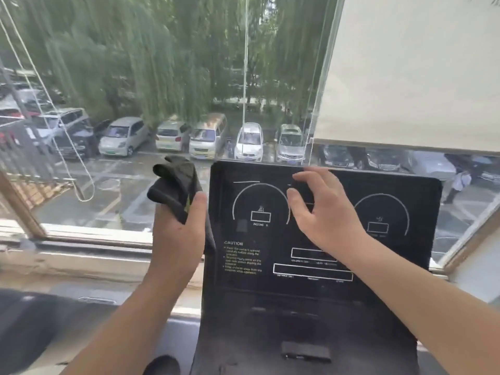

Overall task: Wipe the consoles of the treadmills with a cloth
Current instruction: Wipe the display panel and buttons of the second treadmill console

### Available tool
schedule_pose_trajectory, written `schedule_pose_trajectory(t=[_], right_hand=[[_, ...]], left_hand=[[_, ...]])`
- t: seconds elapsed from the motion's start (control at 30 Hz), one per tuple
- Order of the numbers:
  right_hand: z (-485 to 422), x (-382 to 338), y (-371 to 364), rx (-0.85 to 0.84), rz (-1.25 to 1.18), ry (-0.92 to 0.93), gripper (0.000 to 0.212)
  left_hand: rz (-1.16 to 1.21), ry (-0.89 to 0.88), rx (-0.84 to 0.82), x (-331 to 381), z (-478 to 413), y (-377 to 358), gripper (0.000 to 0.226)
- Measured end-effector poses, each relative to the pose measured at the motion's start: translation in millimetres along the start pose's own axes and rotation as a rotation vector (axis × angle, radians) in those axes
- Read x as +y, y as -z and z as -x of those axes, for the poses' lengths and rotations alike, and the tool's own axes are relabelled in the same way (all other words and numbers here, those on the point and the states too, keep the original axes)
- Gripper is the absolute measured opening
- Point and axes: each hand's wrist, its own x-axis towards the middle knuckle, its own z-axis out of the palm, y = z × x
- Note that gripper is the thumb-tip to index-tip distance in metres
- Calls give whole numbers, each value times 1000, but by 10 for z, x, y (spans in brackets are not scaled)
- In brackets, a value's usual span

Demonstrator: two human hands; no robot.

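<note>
- The treadmill console (319, 231) fills the space under and ahead of your right hand, just right of your left.
- Your left hand (176, 231) is clamped on the dark cloth (176, 182), held off the panel's left edge.
- Your right hand (322, 209) hovers over the panel, fingers curled, empty as far as I can tell.
- Wiping looks not yet begun here; next, bring the cloth flat onto the panel.

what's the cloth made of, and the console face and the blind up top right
Cloth: soft dark fabric, likely microfibre; it bunches in limp folds in the left hand.
Console: smooth black plastic or glass-like panel with printed white markings; faint sheen, exact material unclear.
Blind: matte cream woven-looking sheet, probably fabric or vinyl; flat, straight bottom edge.
</note>
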Motion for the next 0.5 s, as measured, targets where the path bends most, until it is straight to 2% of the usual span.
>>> schedule_pose_trajectory(t=[0.07, 0.13, 0.2, 0.23, 0.33, 0.5], right_hand=[[-211, 22, -20, -34, 149, 40, 51], [-359, 94, -43, -102, 270, 13, 60], [-444, 189, -88, -119, 356, -15, 60], [-474, 219, -109, -93, 384, -14, 59], [-554, 215, -185, 16, 412, -42, 53], [-628, 159, -319, 146, 434, -88, 45]], left_hand=[[-169, -236, -66, -61, -320, -176, 14], [-451, -411, -176, -243, -535, -411, 31], [-718, -561, -163, -425, -598, -615, 30], [-774, -624, -149, -459, -623, -663, 26], [-829, -724, -118, -372, -728, -710, 23], [-716, -716, -76, -498, -736, -846, 39]])
